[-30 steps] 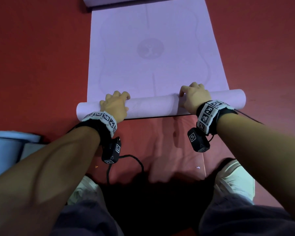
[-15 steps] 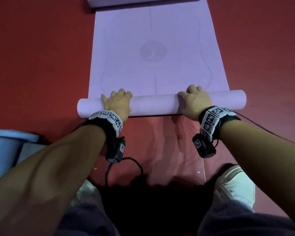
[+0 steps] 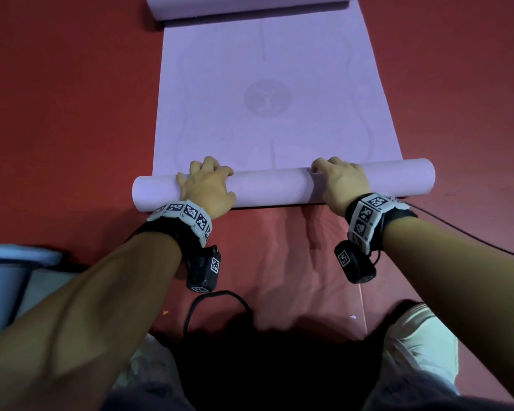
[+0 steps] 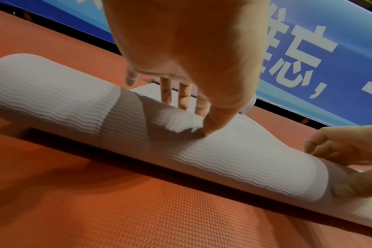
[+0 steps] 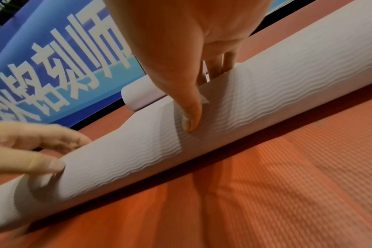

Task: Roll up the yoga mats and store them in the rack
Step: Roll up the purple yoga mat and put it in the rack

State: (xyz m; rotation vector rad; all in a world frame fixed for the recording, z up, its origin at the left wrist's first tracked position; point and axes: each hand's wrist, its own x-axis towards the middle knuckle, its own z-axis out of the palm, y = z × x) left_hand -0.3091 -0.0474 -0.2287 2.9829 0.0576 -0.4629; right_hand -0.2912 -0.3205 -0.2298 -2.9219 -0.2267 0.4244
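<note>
A lilac yoga mat (image 3: 273, 99) lies flat on the floor, stretching away from me. Its near end is wound into a roll (image 3: 270, 188) lying crosswise. My left hand (image 3: 205, 185) grips the roll left of centre, fingers curled over the top. My right hand (image 3: 339, 182) grips it right of centre in the same way. In the left wrist view the left hand (image 4: 191, 50) has its thumb on the roll (image 4: 53, 94) and its fingers down the far side. The right wrist view shows the right hand (image 5: 181, 42) holding the roll (image 5: 287, 80) likewise. The mat's far end (image 3: 250, 4) curls up.
A red textured floor mat (image 3: 57, 114) surrounds the lilac mat. A pale blue rolled mat (image 3: 0, 280) lies at my near left. My shoes (image 3: 422, 342) stand just behind the roll, with a black cable (image 3: 217, 304) between them. A blue banner (image 4: 329, 67) runs along the far wall.
The roll has moved a little away from me over the flat mat and grown slightly thicker. Both hands have shifted forward with it and stayed on top.
</note>
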